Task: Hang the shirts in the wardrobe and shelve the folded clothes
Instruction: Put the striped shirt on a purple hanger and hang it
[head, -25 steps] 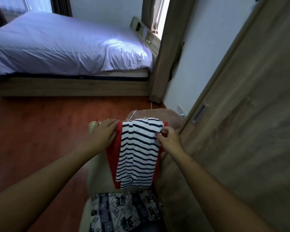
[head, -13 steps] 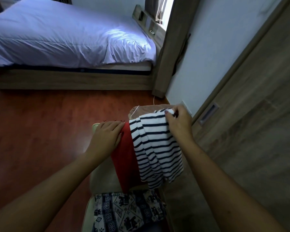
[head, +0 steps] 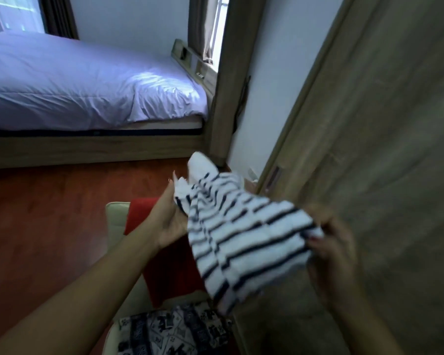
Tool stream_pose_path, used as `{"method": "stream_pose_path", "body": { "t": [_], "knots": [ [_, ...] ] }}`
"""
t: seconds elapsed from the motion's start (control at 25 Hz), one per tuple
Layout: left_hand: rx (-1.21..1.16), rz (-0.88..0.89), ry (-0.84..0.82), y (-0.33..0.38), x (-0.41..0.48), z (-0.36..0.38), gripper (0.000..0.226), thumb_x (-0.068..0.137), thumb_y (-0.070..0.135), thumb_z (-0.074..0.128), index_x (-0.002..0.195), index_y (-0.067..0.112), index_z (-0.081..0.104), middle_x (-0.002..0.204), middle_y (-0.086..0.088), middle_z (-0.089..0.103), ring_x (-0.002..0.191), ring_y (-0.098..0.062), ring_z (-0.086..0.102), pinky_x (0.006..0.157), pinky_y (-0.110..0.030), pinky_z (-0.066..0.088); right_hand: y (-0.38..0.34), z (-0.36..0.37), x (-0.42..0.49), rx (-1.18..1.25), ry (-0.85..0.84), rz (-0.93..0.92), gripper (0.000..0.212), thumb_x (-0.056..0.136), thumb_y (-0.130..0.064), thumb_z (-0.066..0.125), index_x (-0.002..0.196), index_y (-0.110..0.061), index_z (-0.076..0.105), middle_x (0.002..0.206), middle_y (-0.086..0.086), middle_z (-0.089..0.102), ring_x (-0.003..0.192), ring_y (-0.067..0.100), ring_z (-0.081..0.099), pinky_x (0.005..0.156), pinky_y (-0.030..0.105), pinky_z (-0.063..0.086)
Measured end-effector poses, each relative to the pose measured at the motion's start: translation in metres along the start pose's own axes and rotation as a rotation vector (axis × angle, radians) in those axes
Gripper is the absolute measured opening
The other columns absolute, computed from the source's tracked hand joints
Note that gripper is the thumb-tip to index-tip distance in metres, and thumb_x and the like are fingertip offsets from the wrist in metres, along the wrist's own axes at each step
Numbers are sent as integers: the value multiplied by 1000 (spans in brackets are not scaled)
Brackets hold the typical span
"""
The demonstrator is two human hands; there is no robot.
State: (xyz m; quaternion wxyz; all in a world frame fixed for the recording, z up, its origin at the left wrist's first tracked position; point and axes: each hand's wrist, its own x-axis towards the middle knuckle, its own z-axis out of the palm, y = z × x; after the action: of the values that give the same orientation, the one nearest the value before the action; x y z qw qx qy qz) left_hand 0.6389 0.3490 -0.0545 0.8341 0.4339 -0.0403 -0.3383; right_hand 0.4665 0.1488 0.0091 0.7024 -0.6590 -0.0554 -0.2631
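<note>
**Striped shirt held up between both hands**

The striped shirt [head: 244, 234] is held in the air above the cream chair [head: 114, 226], just beside the wood-grain door [head: 369, 149] at the right, which is taken to be the wardrobe's. Its far end is bunched in the left hand [head: 169, 221], whose fingers are mostly hidden behind the cloth. Its near-right edge is pinched by the curled fingers of the right hand [head: 328, 244], which is blurred.

The fabric is judged to be a light, soft knit. It sags between the two grips and hangs in limp folds, so no stiffness can be counted on. It is best taken at the shoulders or collar, so that it can be spread for a hanger. Which part is gripped now cannot be told.

A red garment [head: 164, 272] is draped flat over the chair's back. A folded cloth with a dark-and-white print [head: 174, 331] lies nearest, on the seat. The floor [head: 49, 226] is glossy reddish wood.
</note>
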Motion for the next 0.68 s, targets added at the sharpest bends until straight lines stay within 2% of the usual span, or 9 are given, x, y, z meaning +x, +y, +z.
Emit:
{"method": "stream_pose_path", "body": {
  "t": [0.04,0.12,0.24,0.32,0.36,0.44,0.52,0.6,0.68],
  "knots": [
    [-174,-74,-44,-10,-2,20,62,93,56,38,121,4,60,118,-20,65,106,-31,65,89,-42,55,6,-25,-32,-49,-8,36,12,62,-11,65,70,-18,61,73,2,61,74,15,56,66,22,45],
    [-183,-88,-59,-35,-11,58,51,96,38,46,136,6,48,123,-18,64,112,-30,63,94,-41,53,22,-62,-91,-241,-8,93,22,66,-15,71,61,-17,50,66,3,53,67,14,52,62,21,40],
    [-36,25,-159,-80,-44,126,40,96,19,50,135,16,49,117,-10,69,108,-25,66,87,-37,57,28,-109,-173,-380,130,332,31,65,-26,80,57,-15,51,58,-9,59,56,2,55,56,12,43],
    [142,83,-254,-110,-81,171,37,91,15,53,128,19,55,117,-7,70,107,-23,66,83,-34,58,5,-121,-202,-356,257,513,38,57,-53,81,65,-21,64,69,-6,70,59,-3,61,57,8,47],
    [253,89,-305,-128,-101,191,37,88,17,56,125,19,58,113,-6,71,104,-22,68,81,-32,58,-11,-129,-209,-258,370,522,37,59,-54,79,75,-23,67,81,-1,73,67,-2,64,61,11,50],
    [453,79,-431,-170,-136,226,31,84,26,60,114,24,66,108,-5,73,102,-23,68,83,-33,56,-54,-149,-223,-81,481,423,26,79,-31,72,101,-23,63,107,2,69,87,6,68,66,19,54],
    [640,84,-602,-205,-159,249,26,87,30,55,108,29,70,111,-1,72,105,-19,67,89,-30,53,-93,-161,-234,41,502,340,39,78,-28,69,115,-23,57,113,-2,66,98,13,68,71,26,57],
    [771,123,-716,-235,-180,273,30,92,25,45,112,22,67,116,3,70,107,-13,65,89,-21,51,-109,-180,-256,22,546,332,45,76,-35,74,115,-23,55,110,-2,69,102,17,68,80,36,58],
    [808,140,-734,-258,-195,289,32,93,28,43,112,15,65,111,1,71,104,-14,67,87,-20,51,-117,-196,-281,-98,659,330,25,83,-32,67,105,-22,59,103,5,72,99,26,68,87,49,55]
  ]
}}
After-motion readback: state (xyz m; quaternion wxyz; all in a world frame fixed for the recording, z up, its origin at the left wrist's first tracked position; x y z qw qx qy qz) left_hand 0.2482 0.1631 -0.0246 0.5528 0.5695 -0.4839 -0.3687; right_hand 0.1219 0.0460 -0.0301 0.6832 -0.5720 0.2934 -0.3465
